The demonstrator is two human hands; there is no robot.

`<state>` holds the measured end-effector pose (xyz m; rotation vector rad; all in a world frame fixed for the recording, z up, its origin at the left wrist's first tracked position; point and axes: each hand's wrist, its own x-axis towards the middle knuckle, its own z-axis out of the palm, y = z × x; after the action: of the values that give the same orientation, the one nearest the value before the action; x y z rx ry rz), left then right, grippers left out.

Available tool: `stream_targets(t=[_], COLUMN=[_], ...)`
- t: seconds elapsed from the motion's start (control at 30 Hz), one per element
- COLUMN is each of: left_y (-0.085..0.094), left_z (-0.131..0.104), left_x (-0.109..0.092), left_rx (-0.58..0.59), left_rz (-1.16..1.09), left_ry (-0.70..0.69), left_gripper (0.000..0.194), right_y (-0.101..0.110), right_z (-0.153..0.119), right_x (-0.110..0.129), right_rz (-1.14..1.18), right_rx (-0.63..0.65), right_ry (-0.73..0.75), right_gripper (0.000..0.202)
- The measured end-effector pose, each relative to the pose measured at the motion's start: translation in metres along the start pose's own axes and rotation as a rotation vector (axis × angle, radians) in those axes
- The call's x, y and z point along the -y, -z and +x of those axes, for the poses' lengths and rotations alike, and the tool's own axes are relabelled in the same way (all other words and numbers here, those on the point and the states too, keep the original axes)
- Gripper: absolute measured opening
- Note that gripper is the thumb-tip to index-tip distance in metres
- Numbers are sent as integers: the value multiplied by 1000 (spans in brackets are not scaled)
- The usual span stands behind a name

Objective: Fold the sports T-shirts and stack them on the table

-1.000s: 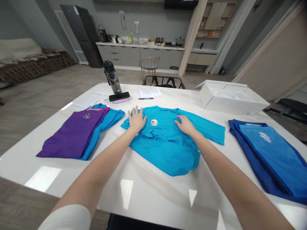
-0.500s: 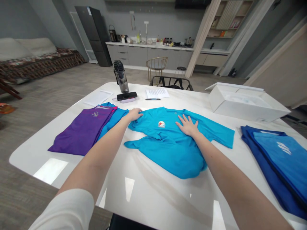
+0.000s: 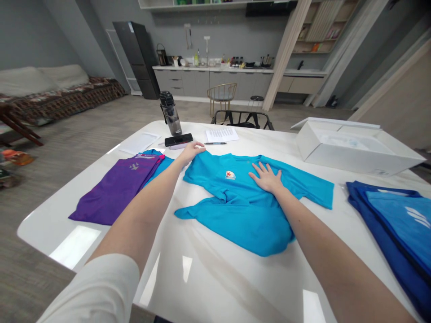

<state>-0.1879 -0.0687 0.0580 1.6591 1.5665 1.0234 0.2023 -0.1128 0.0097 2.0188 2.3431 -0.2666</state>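
We are at a big white table (image 3: 208,287). The turquoise shirt (image 3: 245,206) lies in the middle of it, front up, and we think it is only part flat. The top looks smooth, and the sleeve on our right sticks out straight. The bottom is bunched in a soft heap, with a corner poking out to our left, so that part seems left to smooth. The dark blue garment (image 3: 362,208) and lighter blue garment (image 3: 393,215) on our right look folded already. So does the purple shirt (image 3: 116,190) on our left, on top of a blue shirt (image 3: 164,165).

The white box (image 3: 357,154) looks like stiff card, with straight sides. All the clothes look thin and soft, and the table is so shiny that light bounces off it.

Our right hand (image 3: 268,179) lies flat on the chest, fingers spread wide, gripping nothing. Our left hand (image 3: 191,153) is at the other sleeve, fingers close together and bent; we cannot tell if they pinch the cloth. The badge (image 3: 230,175) is small, red and white.
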Motion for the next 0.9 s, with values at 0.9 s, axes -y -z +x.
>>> stream_targets(t=[0.9], left_y=[-174], left_z=[-6], left_x=[-48], left_rx=[316], left_rz=[805], left_ry=[82], left_gripper=[77], right_y=[3], right_z=[40], right_x=[-6], right_rz=[50], right_rx=[7], right_ry=[-127], right_gripper=[88])
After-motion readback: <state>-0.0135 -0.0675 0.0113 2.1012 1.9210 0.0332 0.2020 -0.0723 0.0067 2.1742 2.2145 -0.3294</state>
